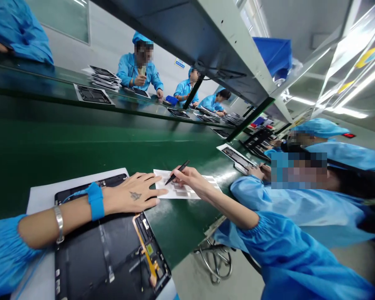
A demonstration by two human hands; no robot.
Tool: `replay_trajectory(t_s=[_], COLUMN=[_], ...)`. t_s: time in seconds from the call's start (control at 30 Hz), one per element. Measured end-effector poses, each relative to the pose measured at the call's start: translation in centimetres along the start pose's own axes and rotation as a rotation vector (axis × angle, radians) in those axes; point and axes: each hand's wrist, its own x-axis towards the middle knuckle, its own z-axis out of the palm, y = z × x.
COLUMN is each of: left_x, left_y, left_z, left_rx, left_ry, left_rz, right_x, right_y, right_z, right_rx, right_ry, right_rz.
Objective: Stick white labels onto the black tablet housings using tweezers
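My left hand (pixel 133 193) lies flat with its fingers spread over a black device housing (pixel 84 254); its fingertips reach the left edge of a white sheet (pixel 187 195) bearing pale grey rectangular pieces. A blue wrist strap (pixel 95 201) circles that wrist. Between the fingers of my right hand (pixel 187 178) are black tweezers (pixel 180 170), their point down at the sheet. The housing rests on white paper (pixel 40 200) and shows an orange flex cable (pixel 146 250) near its right side. Whether the tweezers' tip grips anything is too small to tell.
A green bench (pixel 81 141) runs across, with a shelf (pixel 206 46) overhead. Close on my right, a co-worker in a blue smock (pixel 287 204) handles another housing (pixel 239 158). Co-workers sit opposite beside stacked housings (pixel 104 79). A metal stool base (pixel 215 260) stands below the bench.
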Motion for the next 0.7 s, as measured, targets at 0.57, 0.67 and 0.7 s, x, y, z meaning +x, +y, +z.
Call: replay_trajectory(t_s=[0.57,0.67,0.7], left_x=[-5.4,-9.8,-10.9], left_y=[-1.4,-2.3,-2.4], left_z=[-5.2,-6.8,-6.8], left_rx=[0.233,0.300,0.286], left_ry=[0.204,0.137,0.114], left_rz=[-0.283,-0.435,-0.436], right_x=[-2.6,-2.2,-1.8], right_y=[-5.3,-5.4,-5.4], right_z=[2.3,4.0,4.9], right_rx=[0.317,0.301,0.299], right_ry=[0.236,0.193,0.160], right_rz=[-0.225,-0.210,-0.208])
